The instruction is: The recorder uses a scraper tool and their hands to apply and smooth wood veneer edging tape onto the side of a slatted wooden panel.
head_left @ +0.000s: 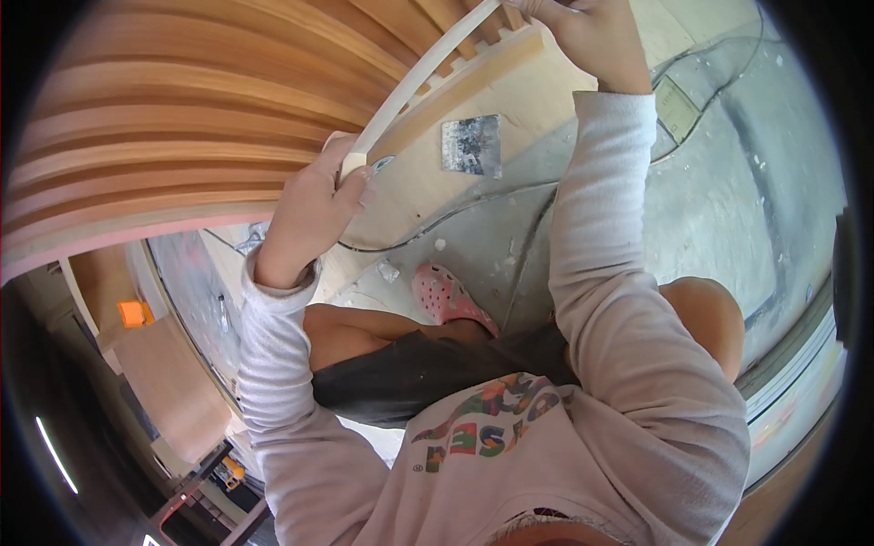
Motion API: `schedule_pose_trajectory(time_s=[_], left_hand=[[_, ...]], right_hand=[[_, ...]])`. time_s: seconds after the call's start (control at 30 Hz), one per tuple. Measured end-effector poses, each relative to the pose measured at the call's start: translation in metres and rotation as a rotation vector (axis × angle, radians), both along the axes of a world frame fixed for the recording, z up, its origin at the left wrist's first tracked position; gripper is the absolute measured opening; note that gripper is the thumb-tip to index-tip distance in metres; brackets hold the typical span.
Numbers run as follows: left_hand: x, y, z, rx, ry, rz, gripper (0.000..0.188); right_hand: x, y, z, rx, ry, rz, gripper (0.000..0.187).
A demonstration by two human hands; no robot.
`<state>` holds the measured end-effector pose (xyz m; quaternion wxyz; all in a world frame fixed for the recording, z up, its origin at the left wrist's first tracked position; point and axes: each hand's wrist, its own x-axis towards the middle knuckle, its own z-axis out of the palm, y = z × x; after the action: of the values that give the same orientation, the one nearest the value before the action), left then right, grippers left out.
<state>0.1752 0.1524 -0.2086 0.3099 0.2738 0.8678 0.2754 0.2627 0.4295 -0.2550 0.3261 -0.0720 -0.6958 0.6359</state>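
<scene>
A long, narrow pale strip [421, 77] runs slantwise along the edge of a slatted wooden panel [209, 100]. My left hand [314, 209] is closed around the strip's near end, thumb along its side. At the top of the view, my right hand [596, 41] has its fingers closed at the far end; the fingertips are partly cut off by the picture's edge. The panel's ridged orange-brown slats lie to the left of the strip, with a plain wooden edge bar [464, 86] beside it on the right.
A paint-spattered square plate [472, 146] lies on a pale board. Dark cable [437, 221] crosses the stained floor [719, 209]. My foot wears a pink clog [446, 293] between my arms. To the left are an orange object [136, 314] and a wooden board [173, 382].
</scene>
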Motion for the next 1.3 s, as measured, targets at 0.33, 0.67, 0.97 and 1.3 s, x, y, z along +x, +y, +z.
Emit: schedule_pose_trajectory(time_s=[0.33,0.67,0.97,1.3], left_hand=[[-0.031,0.017,-0.033,-0.267,-0.083,-0.025,0.031],[-0.026,0.042,-0.058,-0.244,0.087,-0.047,0.028],[-0.034,0.053,-0.069,-0.329,0.182,-0.041,0.031],[-0.036,0.056,-0.071,-0.357,0.155,-0.024,0.031]], right_hand=[[-0.026,0.017,-0.132,0.002,-0.303,-0.384,0.017],[-0.039,0.017,-0.173,-0.064,-0.154,-0.627,0.017],[-0.028,0.015,-0.17,-0.111,-0.043,-0.538,0.016],[-0.026,0.011,-0.174,-0.042,-0.153,-0.37,0.037]])
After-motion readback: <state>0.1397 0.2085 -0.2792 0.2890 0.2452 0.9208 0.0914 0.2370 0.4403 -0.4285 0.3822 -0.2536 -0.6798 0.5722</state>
